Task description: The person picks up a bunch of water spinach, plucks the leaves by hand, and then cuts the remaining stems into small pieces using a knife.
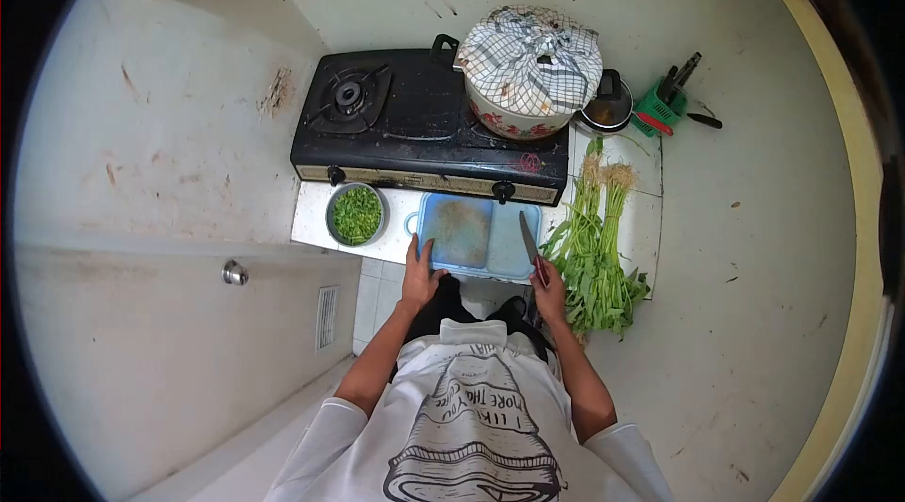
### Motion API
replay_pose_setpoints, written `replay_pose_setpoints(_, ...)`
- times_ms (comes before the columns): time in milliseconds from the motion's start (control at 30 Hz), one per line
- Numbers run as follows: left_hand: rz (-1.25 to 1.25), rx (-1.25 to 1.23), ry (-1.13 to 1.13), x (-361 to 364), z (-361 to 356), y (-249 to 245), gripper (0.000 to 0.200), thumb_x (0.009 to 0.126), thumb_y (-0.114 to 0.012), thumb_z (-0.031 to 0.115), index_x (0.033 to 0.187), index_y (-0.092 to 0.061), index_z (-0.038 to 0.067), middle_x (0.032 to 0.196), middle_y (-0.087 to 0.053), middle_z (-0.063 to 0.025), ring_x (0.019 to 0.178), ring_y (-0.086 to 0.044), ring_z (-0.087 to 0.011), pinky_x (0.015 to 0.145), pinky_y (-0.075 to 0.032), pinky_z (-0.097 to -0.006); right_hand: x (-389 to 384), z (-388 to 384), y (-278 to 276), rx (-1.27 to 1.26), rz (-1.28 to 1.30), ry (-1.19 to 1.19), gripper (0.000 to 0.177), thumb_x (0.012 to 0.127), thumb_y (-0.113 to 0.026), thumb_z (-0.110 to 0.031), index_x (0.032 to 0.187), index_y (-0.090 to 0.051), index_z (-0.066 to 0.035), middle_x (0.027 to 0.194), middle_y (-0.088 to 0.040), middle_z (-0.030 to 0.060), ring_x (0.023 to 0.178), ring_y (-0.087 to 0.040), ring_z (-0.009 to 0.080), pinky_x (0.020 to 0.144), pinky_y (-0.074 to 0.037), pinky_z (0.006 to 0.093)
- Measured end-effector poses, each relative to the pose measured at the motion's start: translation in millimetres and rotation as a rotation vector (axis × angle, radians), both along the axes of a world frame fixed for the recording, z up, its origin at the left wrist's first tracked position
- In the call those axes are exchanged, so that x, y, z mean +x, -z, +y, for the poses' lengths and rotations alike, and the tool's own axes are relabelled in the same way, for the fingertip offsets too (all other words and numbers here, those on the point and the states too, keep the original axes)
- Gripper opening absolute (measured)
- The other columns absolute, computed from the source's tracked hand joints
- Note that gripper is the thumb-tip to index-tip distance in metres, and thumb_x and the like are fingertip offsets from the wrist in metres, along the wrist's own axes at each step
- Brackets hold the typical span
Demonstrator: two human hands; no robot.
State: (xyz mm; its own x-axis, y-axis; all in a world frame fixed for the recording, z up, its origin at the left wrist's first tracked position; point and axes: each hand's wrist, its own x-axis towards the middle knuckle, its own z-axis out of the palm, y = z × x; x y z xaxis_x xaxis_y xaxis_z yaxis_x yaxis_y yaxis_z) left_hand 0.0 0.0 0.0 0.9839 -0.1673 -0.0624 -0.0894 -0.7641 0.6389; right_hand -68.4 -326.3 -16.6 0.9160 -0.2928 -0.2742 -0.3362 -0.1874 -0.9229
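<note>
My right hand (pixel 550 297) is closed around the dark red handle of a knife (pixel 529 238). The blade points away from me over the right part of a blue cutting board (pixel 517 252), whose middle has a brownish worn patch. At the board's near left corner, my left hand (pixel 420 278) touches the edge with its fingers spread. Left of the board stands a grey bowl (pixel 330 219) filled with chopped greens (pixel 358 214). Bundles of long-stemmed leafy greens (pixel 603 276) lie on the right, close to my right hand, their roots toward the wall.
Behind the board is a black two-burner stove (pixel 405 144). On its right burner sits a large floral pot (pixel 514 123) topped with a checked cloth (pixel 533 59). A small lidded pot (pixel 608 111) and a green holder (pixel 657 108) with knives stand at the back right. Walls enclose the counter.
</note>
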Motion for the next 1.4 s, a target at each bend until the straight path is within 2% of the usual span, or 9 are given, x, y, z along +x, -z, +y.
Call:
replay_pose_setpoints(67, 0.080, 0.030, 0.003, 13.8, 6.0, -22.1, 0.082, 0.079, -0.086, 0.020, 0.149, -0.044, 0.007, 0.162, -0.024, -0.0293, 0.146, -0.032, -0.0489, 0.121, -0.035, -0.0483, 8.7, 10.8, 9.5, 0.046, -0.071, 0.066, 0.042, 0.093, -0.069, -0.006, 0.134, -0.062, -0.005, 0.126, -0.070, 0.0136, 0.112, -0.068, 0.0265, 0.099, -0.051, 0.0361)
replay_pose_setpoints(167, 0.203, 0.050, 0.051, 17.1, -0.7, -45.8, 0.072, 0.082, -0.083, 0.017, 0.144, -0.048, 0.006, 0.155, -0.033, -0.0283, 0.142, -0.038, -0.0468, 0.114, -0.043, -0.0475, -3.6, 6.3, -21.4, -0.173, -0.019, 0.076, 0.042, 0.093, -0.068, 0.000, 0.134, -0.060, 0.002, 0.129, -0.067, 0.0168, 0.114, -0.067, 0.0235, 0.096, -0.052, 0.0332)
replay_pose_setpoints(200, 0.153, 0.048, 0.050, 30.3, 9.8, -45.8, 0.068, 0.084, -0.082, 0.017, 0.143, -0.050, 0.006, 0.151, -0.036, -0.0269, 0.136, -0.044, -0.0450, 0.110, -0.047, -0.0470, 8.6, 20.1, -41.1, -0.387, -0.169, 0.062, 0.038, 0.089, -0.069, 0.002, 0.127, -0.065, 0.001, 0.116, -0.068, 0.0163, 0.101, -0.069, 0.0270, 0.089, -0.054, 0.0356)
replay_pose_setpoints(400, 0.133, -0.191, 0.198, 75.3, 42.8, -44.5, 0.047, 0.093, -0.072, 0.014, 0.135, -0.054, 0.006, 0.133, -0.047, -0.0177, 0.091, -0.069, -0.0325, 0.081, -0.058, -0.0431, 31.0, 75.0, -71.5, -0.436, -0.127, -0.126, 0.036, 0.086, -0.069, 0.000, 0.121, -0.069, -0.003, 0.104, -0.066, 0.0161, 0.090, -0.069, 0.0338, 0.081, -0.055, 0.0389)
replay_pose_setpoints(800, 0.195, -0.082, 0.589, 140.6, 78.7, -59.5, 0.061, 0.094, -0.067, 0.015, 0.150, -0.043, 0.011, 0.155, -0.036, -0.0152, 0.101, -0.068, -0.0403, 0.090, -0.057, -0.0493, 146.1, 157.2, -69.0, -0.563, -0.252, -0.358, 0.040, 0.078, -0.063, 0.006, 0.115, -0.070, -0.008, 0.110, -0.069, 0.0120, 0.108, -0.063, 0.0338, 0.098, -0.049, 0.0439)
replay_pose_setpoints(1100, 0.218, -0.045, 0.784, 165.9, 83.0, -33.7, 0.071, 0.092, -0.069, 0.017, 0.154, -0.037, 0.002, 0.161, -0.029, -0.0217, 0.120, -0.061, -0.0445, 0.098, -0.055, -0.0494, 175.8, 174.2, -44.6, -0.755, -0.272, -0.243, 0.041, 0.076, -0.062, 0.007, 0.114, -0.070, -0.007, 0.116, -0.070, 0.0100, 0.116, -0.062, 0.0320, 0.102, -0.048, 0.0444)
replay_pose_setpoints(1233, 0.275, 0.016, 0.811, 169.8, 79.4, -41.7, 0.069, 0.092, -0.069, 0.017, 0.153, -0.039, 0.002, 0.162, -0.027, -0.0210, 0.115, -0.064, -0.0440, 0.099, -0.055, -0.0492, 171.9, 180.6, -43.6, -0.792, -0.264, -0.215, 0.045, 0.076, -0.062, 0.008, 0.118, -0.068, -0.006, 0.126, -0.067, 0.0104, 0.128, -0.057, 0.0316, 0.113, -0.043, 0.0437)
replay_pose_setpoints(1333, 0.243, -0.082, 0.802, 168.8, 79.4, -34.0, 0.062, 0.094, -0.069, 0.018, 0.149, -0.045, 0.002, 0.160, -0.031, -0.0207, 0.106, -0.069, -0.0407, 0.094, -0.057, -0.0468, 163.2, 184.6, -54.4, -0.827, -0.249, -0.180, 0.045, 0.077, -0.063, 0.006, 0.120, -0.067, -0.005, 0.131, -0.065, 0.0113, 0.136, -0.052, 0.0322, 0.119, -0.036, 0.0477)
replay_pose_setpoints(1400, 0.377, -0.203, 0.729, 167.0, 77.7, -32.3, 0.058, 0.095, -0.070, 0.018, 0.147, -0.050, 0.003, 0.159, -0.033, -0.0197, 0.099, -0.071, -0.0362, 0.089, -0.059, -0.0442, 157.2, 184.0, -62.9, -0.820, -0.262, -0.151, 0.044, 0.078, -0.063, 0.005, 0.121, -0.067, -0.005, 0.133, -0.064, 0.0118, 0.139, -0.050, 0.0329, 0.122, -0.032, 0.0519)
